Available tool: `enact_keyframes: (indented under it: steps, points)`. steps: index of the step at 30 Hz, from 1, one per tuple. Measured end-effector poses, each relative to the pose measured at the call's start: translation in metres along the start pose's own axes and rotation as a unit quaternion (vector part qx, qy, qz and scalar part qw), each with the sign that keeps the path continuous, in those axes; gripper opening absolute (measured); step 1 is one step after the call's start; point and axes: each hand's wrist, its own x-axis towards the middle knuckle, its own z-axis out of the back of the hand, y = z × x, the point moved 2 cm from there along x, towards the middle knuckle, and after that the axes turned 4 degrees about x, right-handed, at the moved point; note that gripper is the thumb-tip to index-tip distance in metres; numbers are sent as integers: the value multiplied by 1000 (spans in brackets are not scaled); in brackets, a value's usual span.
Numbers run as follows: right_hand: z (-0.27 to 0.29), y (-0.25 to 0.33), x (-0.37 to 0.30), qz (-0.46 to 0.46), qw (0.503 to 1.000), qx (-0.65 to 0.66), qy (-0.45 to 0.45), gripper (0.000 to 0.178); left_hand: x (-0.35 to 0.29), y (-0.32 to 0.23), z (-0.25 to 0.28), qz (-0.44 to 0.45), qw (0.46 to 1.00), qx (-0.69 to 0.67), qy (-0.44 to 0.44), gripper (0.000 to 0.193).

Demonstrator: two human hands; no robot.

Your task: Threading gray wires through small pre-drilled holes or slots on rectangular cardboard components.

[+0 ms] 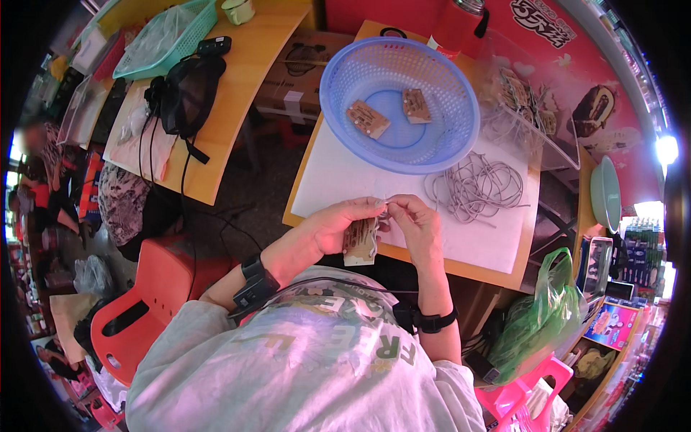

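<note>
Just past the near edge of the table, my left hand (332, 225) is closed around a small brown card (360, 253) with dark strands or cord across its face. My right hand (421, 229) meets it at the card's top, thumb and fingers pinched together on what looks like thin cord. Fingers hide most of the pinched part. To the right, a loose tangle of grey cord (488, 189) lies on the white sheet (461, 241). Beyond my hands stands a blue perforated plastic basket (450, 147), with two brown cards (368, 119) flat inside it.
A red thermos (455, 29) and a clear plastic bin (536, 140) holding several cards stand behind the basket. On the left table (241, 93) are a black mesh bag (191, 93) and green basket (173, 47). An orange chair (155, 288) and green plastic bag (536, 324) flank me.
</note>
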Motion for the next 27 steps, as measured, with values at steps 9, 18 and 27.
enact_keyframes:
  steps: [9, 18, 27]
  points:
    - [-12, 18, -10, 157, 978, -116, -72, 20, 5, -1, -6, -48, 999, 19, -13, 28]
    - [-17, 16, -12, 186, 955, -176, -147, 14, 0, 2, -11, -335, 845, 385, -161, 27]
    - [0, 15, -7, -153, 983, 106, -2, 17, -12, -25, -27, -361, 738, 558, -119, 24]
